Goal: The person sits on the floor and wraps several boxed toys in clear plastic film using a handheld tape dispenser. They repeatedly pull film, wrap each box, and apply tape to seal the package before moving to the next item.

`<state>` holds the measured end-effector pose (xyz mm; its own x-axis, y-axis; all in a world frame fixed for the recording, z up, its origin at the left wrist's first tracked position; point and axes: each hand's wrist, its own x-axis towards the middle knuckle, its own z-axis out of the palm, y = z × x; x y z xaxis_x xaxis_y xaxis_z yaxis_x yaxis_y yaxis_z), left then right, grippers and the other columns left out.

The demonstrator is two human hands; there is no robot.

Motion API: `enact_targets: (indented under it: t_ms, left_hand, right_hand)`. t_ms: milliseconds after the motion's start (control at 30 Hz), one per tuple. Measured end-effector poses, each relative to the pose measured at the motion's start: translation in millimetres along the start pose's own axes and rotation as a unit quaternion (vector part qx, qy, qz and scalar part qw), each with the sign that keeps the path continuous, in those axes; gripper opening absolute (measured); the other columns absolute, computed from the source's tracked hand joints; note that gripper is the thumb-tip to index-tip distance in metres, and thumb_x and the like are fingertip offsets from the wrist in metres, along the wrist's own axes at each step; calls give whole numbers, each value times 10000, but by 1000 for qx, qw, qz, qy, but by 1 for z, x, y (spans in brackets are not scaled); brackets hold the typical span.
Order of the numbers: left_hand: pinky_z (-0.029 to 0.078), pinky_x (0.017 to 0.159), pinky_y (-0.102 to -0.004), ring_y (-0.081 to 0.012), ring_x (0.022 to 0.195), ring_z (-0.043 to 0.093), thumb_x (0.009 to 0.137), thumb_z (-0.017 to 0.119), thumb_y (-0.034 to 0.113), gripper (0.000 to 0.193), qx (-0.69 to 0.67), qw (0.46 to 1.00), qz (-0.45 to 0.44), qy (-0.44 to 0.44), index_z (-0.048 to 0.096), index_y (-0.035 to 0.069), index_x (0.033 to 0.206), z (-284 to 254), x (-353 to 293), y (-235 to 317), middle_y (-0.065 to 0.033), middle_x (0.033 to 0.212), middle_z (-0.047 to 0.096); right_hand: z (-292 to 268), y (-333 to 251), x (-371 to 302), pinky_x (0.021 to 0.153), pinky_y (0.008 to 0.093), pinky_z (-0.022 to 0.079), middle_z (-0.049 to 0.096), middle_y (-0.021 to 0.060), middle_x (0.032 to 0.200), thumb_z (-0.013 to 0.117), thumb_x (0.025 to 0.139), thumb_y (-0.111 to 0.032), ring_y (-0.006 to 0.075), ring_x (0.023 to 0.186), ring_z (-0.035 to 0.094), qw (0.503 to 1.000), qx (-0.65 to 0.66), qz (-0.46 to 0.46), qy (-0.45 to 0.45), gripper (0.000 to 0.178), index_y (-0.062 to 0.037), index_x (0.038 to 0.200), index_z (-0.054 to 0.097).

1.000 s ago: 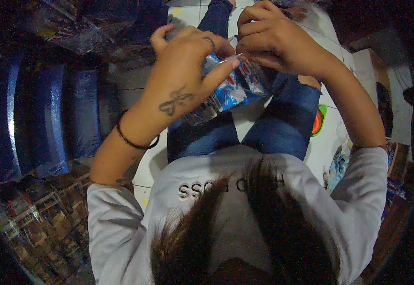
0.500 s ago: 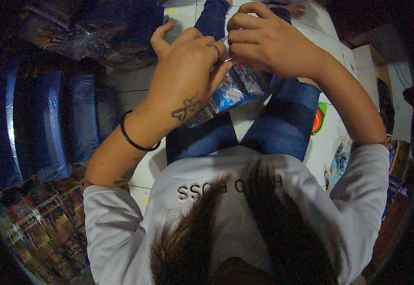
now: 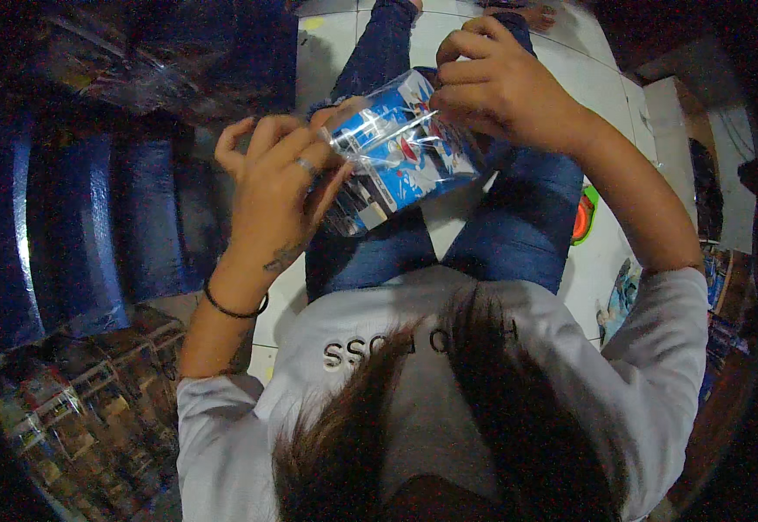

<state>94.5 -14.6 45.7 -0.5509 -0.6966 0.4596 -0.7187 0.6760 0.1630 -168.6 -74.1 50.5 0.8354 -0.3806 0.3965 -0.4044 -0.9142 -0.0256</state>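
- Head view: a glossy packet [image 3: 396,152], blue and white with red touches, tilts above blue jeans [image 3: 518,217], its clear wrap creased and catching light.
- Left hand [image 3: 279,170], left of the jeans, pinches the packet's left end.
- Right hand [image 3: 505,91], over the jeans' right leg, clamps its upper-right edge, fingers curled.

Black capital letters [image 3: 344,354] run in one row across the chest of the white T-shirt [image 3: 440,300], from 7 o'clock to 4 o'clock below the centre of the view, standing upside down; strands of long dark hair [image 3: 353,435] hide some of them. At 12 o'clock, the blue-and-white packet [image 3: 400,152] in glossy clear wrap carries small printed marks toward its 8 o'clock side, too small and blurred to read.
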Motion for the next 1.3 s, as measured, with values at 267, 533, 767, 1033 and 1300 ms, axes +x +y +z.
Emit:
enact_targets:
  t_ms: [267, 533, 767, 1033, 1300]
  left_hand:
    - [262, 944, -474, -213, 980, 537, 770, 701, 271, 203, -77, 997, -3, 4, 662, 104, 877, 13, 22, 14, -49, 954, 614]
    - [336, 935, -360, -240, 947, 557, 834, 644, 193, 154, -350, 915, -161, -121, 639, 56, 903, 48, 36, -5, -67, 978, 598]
    - [298, 976, -468, -240, 964, 561, 817, 657, 241, 208, -25, 999, 24, 37, 634, 61, 920, 42, 35, 8, -68, 951, 621]
    - [287, 917, -487, -183, 919, 540, 762, 672, 189, 94, -16, 999, 12, 29, 654, 114, 815, 48, 17, 21, 3, 816, 608]
    - [259, 921, -476, -197, 955, 540, 755, 690, 207, 117, -27, 999, -11, 41, 653, 129, 835, 59, 5, 20, -3, 860, 618]
  right_hand:
    - [-6, -4, 10, 889, 417, 381, 579, 38, 845, 711, 696, -168, 225, 944, 543, 998, 23, -43, -42, 209, -74, 875, 659]
    - [11, -10, -12, 942, 417, 377, 626, -2, 978, 726, 692, -202, 198, 1015, 568, 988, -108, -80, 69, 334, -116, 1006, 651]
    - [6, -3, -4, 997, 446, 361, 612, 29, 984, 598, 727, -223, 208, 1070, 531, 989, -99, -99, -48, 283, -93, 974, 651]
    - [-10, 9, 5, 959, 418, 360, 571, 43, 982, 687, 706, -196, 253, 1047, 501, 993, 18, -33, -115, 209, -73, 866, 631]
    - [-46, 2, -13, 929, 428, 362, 562, 41, 1039, 725, 694, -189, 268, 1073, 490, 994, 30, 100, 20, 225, -86, 872, 634]
